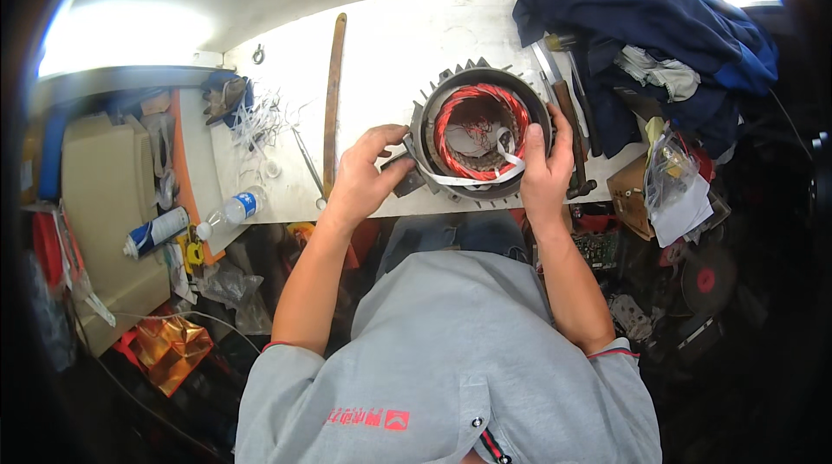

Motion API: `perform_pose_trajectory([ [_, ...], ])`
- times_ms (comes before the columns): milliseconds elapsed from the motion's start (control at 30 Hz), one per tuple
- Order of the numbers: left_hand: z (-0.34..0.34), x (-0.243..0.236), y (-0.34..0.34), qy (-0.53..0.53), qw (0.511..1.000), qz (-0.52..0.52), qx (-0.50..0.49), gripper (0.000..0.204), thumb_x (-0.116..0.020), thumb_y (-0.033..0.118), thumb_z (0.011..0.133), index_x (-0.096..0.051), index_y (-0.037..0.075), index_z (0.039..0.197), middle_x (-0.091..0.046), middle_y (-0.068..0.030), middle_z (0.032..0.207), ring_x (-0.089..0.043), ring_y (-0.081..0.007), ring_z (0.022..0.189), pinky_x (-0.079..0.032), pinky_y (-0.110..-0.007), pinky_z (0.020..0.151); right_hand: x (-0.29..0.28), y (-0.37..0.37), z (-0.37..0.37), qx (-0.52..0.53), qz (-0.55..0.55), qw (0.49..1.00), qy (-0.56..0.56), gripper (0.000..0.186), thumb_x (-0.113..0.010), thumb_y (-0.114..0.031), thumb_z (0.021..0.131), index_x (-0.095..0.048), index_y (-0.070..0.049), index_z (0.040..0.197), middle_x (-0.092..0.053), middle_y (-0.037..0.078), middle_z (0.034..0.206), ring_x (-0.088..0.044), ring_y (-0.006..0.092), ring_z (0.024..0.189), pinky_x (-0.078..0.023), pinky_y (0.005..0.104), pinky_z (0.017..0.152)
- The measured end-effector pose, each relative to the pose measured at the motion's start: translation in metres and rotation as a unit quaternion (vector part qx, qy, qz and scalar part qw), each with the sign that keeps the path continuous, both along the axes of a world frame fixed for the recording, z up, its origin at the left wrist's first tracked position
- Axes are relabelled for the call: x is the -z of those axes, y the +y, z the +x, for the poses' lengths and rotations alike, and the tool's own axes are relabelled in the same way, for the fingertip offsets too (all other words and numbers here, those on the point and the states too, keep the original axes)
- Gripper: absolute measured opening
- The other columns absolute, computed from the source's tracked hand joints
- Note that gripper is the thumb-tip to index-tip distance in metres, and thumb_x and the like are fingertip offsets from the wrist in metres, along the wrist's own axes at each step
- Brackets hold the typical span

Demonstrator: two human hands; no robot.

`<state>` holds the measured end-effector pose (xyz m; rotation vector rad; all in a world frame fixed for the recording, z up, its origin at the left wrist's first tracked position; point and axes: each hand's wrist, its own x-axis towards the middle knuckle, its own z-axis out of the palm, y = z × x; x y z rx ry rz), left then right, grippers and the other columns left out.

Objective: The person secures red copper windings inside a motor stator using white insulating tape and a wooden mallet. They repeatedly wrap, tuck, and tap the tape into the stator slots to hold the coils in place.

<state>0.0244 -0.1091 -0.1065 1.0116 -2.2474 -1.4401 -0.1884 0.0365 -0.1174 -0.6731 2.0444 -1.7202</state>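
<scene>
A dark grey finned motor housing (473,75) stands at the front edge of the white table, its round opening facing up. Inside runs a ring of red-wrapped windings (445,120), with thin red wires in the middle. White lacing tape (468,180) lies across the near side of the windings, and its end curls inside the ring. My left hand (366,176) grips the housing's left side by a dark box-shaped projection, thumb and fingers bent. On the right, my right hand (549,166) clasps the rim, thumb on top and fingers around the outside.
Left of the housing lie a long wooden strip (334,100), a slim metal tool (305,156), white scraps (257,122) and a plastic bottle (232,211). To the right are a hammer (568,113), knife-like blades and a dark blue jacket (641,22). A cardboard box (630,195) sits at the right edge.
</scene>
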Motion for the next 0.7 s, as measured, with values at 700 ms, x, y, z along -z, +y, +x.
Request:
perform_pose_trajectory([
  [700,0.038,0.031,0.010,0.085,0.995,0.057,-0.013,0.049,-0.078,0.008,0.079,-0.054,0.004,0.122,-0.057,-0.0097,0.125,-0.057,-0.0219,0.113,-0.047,-0.036,0.095,-0.005,-0.022,-0.012,-0.034,0.003,0.983,0.182,0.052,-0.071,-0.022,0.090,-0.056,0.008,0.130,-0.054,0.026,0.132,-0.054,0.0380,0.121,-0.043,0.0416,0.103],
])
